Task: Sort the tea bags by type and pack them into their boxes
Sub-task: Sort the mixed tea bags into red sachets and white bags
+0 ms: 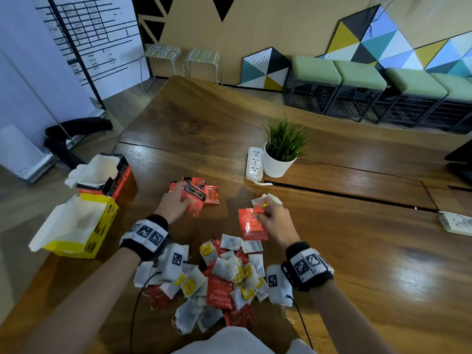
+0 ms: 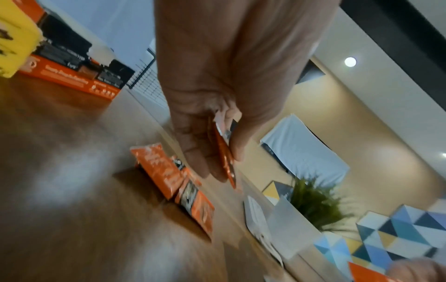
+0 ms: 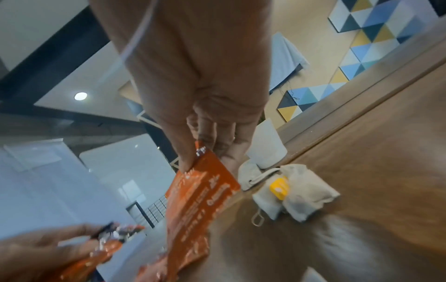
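Observation:
A mixed pile of tea bags [image 1: 217,274], white paper ones with yellow tags and red foil sachets, lies at the table's near edge between my forearms. My left hand [image 1: 176,203] pinches a red sachet [image 2: 225,158] just above a small group of red sachets [image 1: 204,191] on the table. My right hand [image 1: 270,215] holds another red sachet [image 1: 251,224] by its top edge, near a few white tea bags [image 3: 299,194]. An open red box [image 1: 107,175] and an open yellow box [image 1: 81,228] stand at the left.
A white potted plant [image 1: 279,154] and a white power strip [image 1: 255,163] stand beyond the hands. A second power strip [image 1: 457,223] lies at the right edge. The wooden table [image 1: 357,251] stretches right. Stools and green benches line the far wall.

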The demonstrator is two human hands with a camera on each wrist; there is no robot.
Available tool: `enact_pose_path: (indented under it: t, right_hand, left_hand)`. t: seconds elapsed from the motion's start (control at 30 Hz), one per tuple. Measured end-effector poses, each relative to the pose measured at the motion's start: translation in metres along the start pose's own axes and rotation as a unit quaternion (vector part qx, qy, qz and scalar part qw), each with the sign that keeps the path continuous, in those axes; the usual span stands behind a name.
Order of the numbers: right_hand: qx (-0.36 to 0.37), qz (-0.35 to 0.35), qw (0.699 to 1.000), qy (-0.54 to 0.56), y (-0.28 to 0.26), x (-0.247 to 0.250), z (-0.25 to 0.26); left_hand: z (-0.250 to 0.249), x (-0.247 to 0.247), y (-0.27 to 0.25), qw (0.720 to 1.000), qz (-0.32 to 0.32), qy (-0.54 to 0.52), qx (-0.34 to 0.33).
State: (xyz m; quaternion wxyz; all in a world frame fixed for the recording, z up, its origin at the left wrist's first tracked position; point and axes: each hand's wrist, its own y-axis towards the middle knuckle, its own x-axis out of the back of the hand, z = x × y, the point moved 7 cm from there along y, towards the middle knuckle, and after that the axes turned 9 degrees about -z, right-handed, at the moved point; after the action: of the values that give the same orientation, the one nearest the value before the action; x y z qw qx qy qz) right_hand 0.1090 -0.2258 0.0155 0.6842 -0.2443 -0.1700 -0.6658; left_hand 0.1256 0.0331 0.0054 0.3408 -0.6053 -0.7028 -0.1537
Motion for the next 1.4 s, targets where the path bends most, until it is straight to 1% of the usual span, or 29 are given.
enact_pose_path:
  t: [0.1, 0.17, 0.27, 0.33, 0.4, 0.47, 0.5, 0.53, 0.6, 0.63, 0.67, 0.7, 0.77, 0.8, 0.83, 0.87, 0.9, 0.97, 1.07, 1.13, 1.2, 1.27, 1.4]
  right_hand:
    - [-0.023, -0.027, 0.997, 0.064, 0.029, -0.002, 0.021]
    - [-0.05, -0.021, 0.995, 0.087, 0.052, -0.017, 0.029]
    - [-0.09, 0.021, 0.991, 0.1, 0.085, -0.054, 0.039]
    - [-0.113, 0.044, 0.988, 0.095, 0.101, -0.081, 0.044]
    - [-0.149, 0.058, 0.982, 0.104, 0.107, -0.104, 0.045]
    - [-0.17, 0.072, 0.977, 0.106, 0.108, -0.126, 0.043]
    - [-0.161, 0.085, 0.98, 0.078, 0.106, -0.133, 0.041]
    - [-0.135, 0.105, 0.985, 0.031, 0.101, -0.136, 0.04]
    - [-0.054, 0.137, 0.987, -0.068, 0.088, -0.132, 0.038]
    - [-0.005, 0.145, 0.984, -0.105, 0.079, -0.125, 0.037]
    - [0.041, 0.15, 0.979, -0.13, 0.067, -0.116, 0.035]
    - [0.083, 0.16, 0.972, -0.15, 0.054, -0.108, 0.032]
    - [0.131, 0.211, 0.951, -0.184, 0.027, -0.096, 0.02]
    - [0.135, 0.242, 0.94, -0.199, 0.013, -0.093, 0.013]
    - [0.138, 0.27, 0.929, -0.214, 0.0, -0.091, 0.007]
    - [0.139, 0.295, 0.916, -0.233, -0.014, -0.09, 0.002]
    - [0.137, 0.314, 0.905, -0.254, -0.025, -0.091, -0.003]
    - [0.136, 0.336, 0.887, -0.285, -0.044, -0.095, -0.011]
    - [0.164, 0.321, 0.877, -0.317, -0.062, -0.1, -0.014]
    - [0.189, 0.293, 0.872, -0.344, -0.067, -0.101, -0.013]
    - [0.21, 0.268, 0.867, -0.364, -0.07, -0.1, -0.012]
    - [0.217, 0.25, 0.868, -0.371, -0.071, -0.098, -0.014]
    - [0.192, 0.237, 0.89, -0.34, -0.074, -0.097, -0.023]
  left_hand:
    - [0.004, 0.028, 0.026, 0.999, -0.048, 0.011, 0.021]
    - [0.009, 0.037, 0.042, 0.998, -0.057, 0.027, 0.031]
    - [0.024, 0.037, 0.063, 0.997, -0.054, 0.027, 0.053]
    - [0.04, 0.033, 0.074, 0.995, -0.057, 0.016, 0.085]
    - [0.05, 0.026, 0.077, 0.992, -0.041, -0.001, 0.123]
    - [0.054, 0.019, 0.077, 0.991, -0.023, 0.018, 0.132]
    - [0.052, 0.019, 0.075, 0.992, -0.023, 0.045, 0.116]
    - [0.048, 0.022, 0.071, 0.993, -0.032, 0.08, 0.086]
    - [0.035, 0.032, 0.052, 0.99, -0.059, 0.126, 0.003]
    - [0.032, 0.035, 0.039, 0.988, -0.058, 0.138, -0.032]
    - [0.029, 0.036, 0.023, 0.987, -0.038, 0.148, -0.055]
    - [0.031, 0.033, 0.007, 0.986, 0.002, 0.153, -0.069]
    - [0.041, 0.019, -0.027, 0.975, 0.115, 0.17, -0.083]
    - [0.047, 0.01, -0.043, 0.962, 0.167, 0.195, -0.091]
    - [0.055, 0.002, -0.057, 0.948, 0.202, 0.225, -0.1]
    - [0.064, -0.007, -0.068, 0.934, 0.224, 0.255, -0.106]
    - [0.072, -0.014, -0.076, 0.926, 0.232, 0.278, -0.107]
    - [0.082, -0.025, -0.086, 0.919, 0.22, 0.31, -0.108]
    - [0.085, -0.033, -0.086, 0.903, 0.169, 0.369, -0.142]
    - [0.086, -0.034, -0.085, 0.907, 0.154, 0.369, -0.133]
    - [0.089, -0.036, -0.085, 0.918, 0.167, 0.343, -0.108]
    - [0.091, -0.035, -0.087, 0.923, 0.18, 0.326, -0.092]
    - [0.089, -0.029, -0.089, 0.911, 0.152, 0.36, -0.131]
